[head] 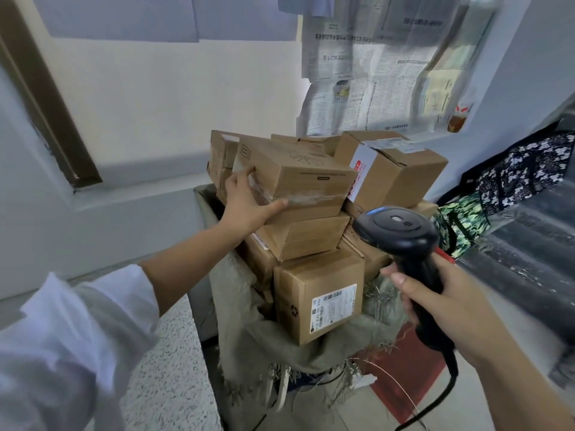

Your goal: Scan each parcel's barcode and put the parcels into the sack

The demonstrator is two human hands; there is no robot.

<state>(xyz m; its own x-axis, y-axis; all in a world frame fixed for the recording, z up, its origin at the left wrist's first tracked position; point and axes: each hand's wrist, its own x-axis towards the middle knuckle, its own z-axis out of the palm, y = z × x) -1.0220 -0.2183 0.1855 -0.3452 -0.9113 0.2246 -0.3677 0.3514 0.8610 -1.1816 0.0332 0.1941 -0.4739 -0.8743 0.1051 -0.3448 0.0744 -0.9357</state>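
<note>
The flat brown cardboard parcel with clear tape round its side [298, 178] lies tilted on top of the pile, at its left edge. The left hand [249, 203] grasps its near left corner, fingers curled over the end face and thumb pressed along the taped side. Under it sits a smaller brown carton [301, 234], and below that, at the pile's front, a squarish brown box with a white barcode label [317, 300] facing the camera. At the pile's right rear stands a brown box with a white-and-red strip [395, 172]. The whole pile rests on a frayed grey-green burlap sack [258, 334], crumpled around its base. The right hand [451, 303] is clenched round the handle of a black handheld barcode scanner [401, 234], held near the pile's right front, its head towards the parcels; a black cable [435, 402] trails from the handle. Behind, sheets of newspaper [373, 73] cover the wall, and black-and-white patterned bags [522, 172] stand to the right.
</note>
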